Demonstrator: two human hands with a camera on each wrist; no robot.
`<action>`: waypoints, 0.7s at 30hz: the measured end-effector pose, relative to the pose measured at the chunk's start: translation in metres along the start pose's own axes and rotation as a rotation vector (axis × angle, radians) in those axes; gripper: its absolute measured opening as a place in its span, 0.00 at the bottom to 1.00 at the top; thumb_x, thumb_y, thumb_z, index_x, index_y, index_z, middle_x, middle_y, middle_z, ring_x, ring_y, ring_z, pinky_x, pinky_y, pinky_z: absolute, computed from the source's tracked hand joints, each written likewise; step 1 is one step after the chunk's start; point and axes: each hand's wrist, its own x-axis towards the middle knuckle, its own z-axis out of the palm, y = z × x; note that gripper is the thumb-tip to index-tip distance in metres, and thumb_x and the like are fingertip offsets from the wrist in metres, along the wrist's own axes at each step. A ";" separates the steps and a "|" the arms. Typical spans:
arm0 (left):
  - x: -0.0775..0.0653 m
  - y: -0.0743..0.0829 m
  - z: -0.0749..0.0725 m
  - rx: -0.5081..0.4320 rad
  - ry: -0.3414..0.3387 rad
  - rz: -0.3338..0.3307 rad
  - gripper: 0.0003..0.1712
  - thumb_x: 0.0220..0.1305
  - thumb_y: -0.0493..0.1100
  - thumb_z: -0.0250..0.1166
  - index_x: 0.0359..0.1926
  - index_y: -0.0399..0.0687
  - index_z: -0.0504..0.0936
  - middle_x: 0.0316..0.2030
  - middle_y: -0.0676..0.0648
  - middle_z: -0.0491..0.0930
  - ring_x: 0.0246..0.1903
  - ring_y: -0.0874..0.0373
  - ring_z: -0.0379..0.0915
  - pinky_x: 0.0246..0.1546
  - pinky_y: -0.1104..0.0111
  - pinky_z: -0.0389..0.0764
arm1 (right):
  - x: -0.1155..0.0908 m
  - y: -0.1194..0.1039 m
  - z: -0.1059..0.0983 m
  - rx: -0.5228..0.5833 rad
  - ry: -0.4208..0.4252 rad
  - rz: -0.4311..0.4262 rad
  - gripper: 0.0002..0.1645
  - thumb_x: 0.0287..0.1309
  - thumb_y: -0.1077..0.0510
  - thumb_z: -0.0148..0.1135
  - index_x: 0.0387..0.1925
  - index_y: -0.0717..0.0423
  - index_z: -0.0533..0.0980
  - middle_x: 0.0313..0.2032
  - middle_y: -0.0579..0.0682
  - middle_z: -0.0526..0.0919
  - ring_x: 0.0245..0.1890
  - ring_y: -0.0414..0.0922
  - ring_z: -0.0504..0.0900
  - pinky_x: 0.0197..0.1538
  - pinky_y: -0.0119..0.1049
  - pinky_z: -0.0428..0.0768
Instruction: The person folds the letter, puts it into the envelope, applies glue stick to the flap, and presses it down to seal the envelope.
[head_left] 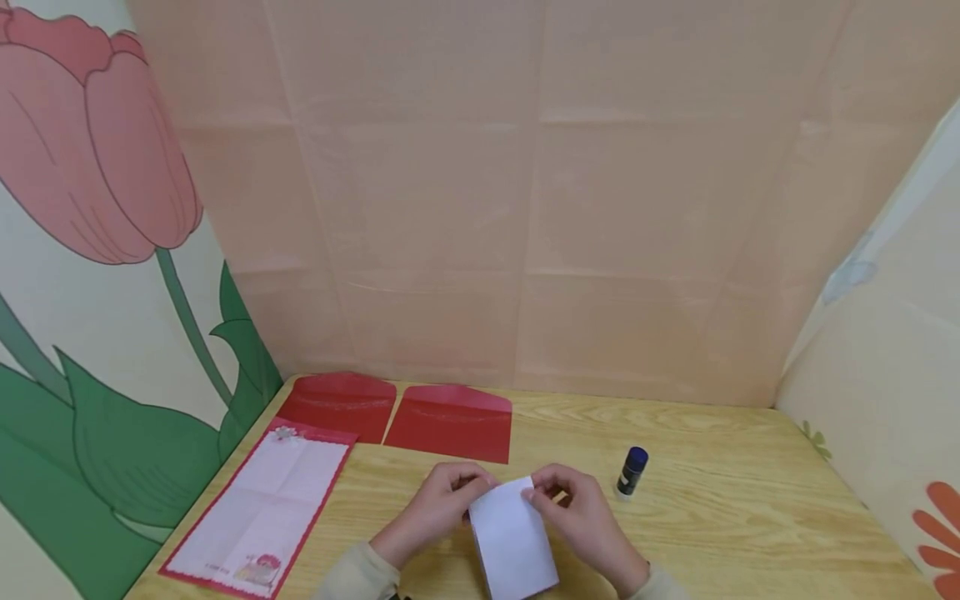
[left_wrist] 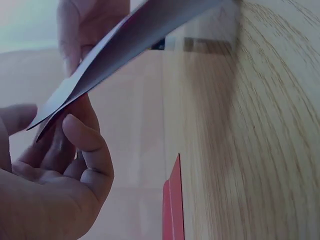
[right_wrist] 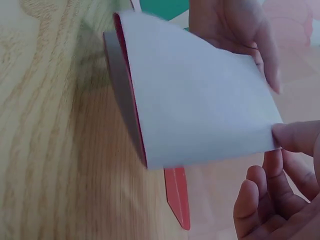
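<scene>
A folded sheet of paper (head_left: 513,537), white outside, is held up over the table between both hands. Its layers stand slightly apart, and a red inner side shows along the edge in the right wrist view (right_wrist: 137,120). My left hand (head_left: 442,504) holds the upper left corner, with curled fingers behind the paper in the left wrist view. At the upper right corner, my right hand (head_left: 581,517) pinches the paper between thumb and fingers, seen close in the right wrist view. A glue stick (head_left: 632,472) with a dark blue cap stands upright to the right.
Two red envelopes (head_left: 450,423) with raised flaps lie at the table's back left. A creased, red-bordered letter sheet (head_left: 273,492) lies along the left edge. Behind the wooden table (head_left: 720,500) hangs a pinkish sheet (head_left: 525,208); printed flower panels flank it.
</scene>
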 end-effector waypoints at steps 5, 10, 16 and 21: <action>0.000 -0.004 0.000 0.045 -0.024 0.054 0.10 0.70 0.44 0.65 0.42 0.44 0.88 0.35 0.49 0.85 0.28 0.62 0.73 0.24 0.71 0.74 | 0.000 0.000 0.000 0.007 0.004 -0.006 0.06 0.66 0.56 0.65 0.35 0.53 0.83 0.31 0.47 0.81 0.33 0.43 0.76 0.33 0.31 0.75; 0.000 -0.005 0.001 0.146 -0.030 0.103 0.07 0.67 0.45 0.67 0.39 0.48 0.89 0.33 0.52 0.86 0.29 0.63 0.75 0.27 0.72 0.76 | 0.000 0.002 0.000 -0.023 -0.028 -0.046 0.06 0.68 0.58 0.61 0.35 0.50 0.82 0.32 0.46 0.81 0.34 0.43 0.76 0.34 0.31 0.76; 0.001 -0.003 0.001 0.270 -0.027 0.148 0.06 0.67 0.45 0.67 0.37 0.52 0.89 0.31 0.57 0.85 0.30 0.65 0.77 0.32 0.72 0.78 | -0.001 0.003 0.000 -0.026 -0.036 -0.059 0.06 0.68 0.58 0.62 0.34 0.50 0.83 0.32 0.46 0.82 0.34 0.43 0.77 0.34 0.32 0.78; 0.000 -0.001 0.000 0.279 -0.025 0.135 0.05 0.67 0.45 0.67 0.38 0.52 0.89 0.31 0.57 0.85 0.30 0.64 0.77 0.32 0.72 0.78 | 0.000 0.001 0.001 0.002 -0.006 -0.034 0.05 0.66 0.58 0.64 0.35 0.53 0.84 0.32 0.47 0.84 0.33 0.42 0.78 0.33 0.32 0.78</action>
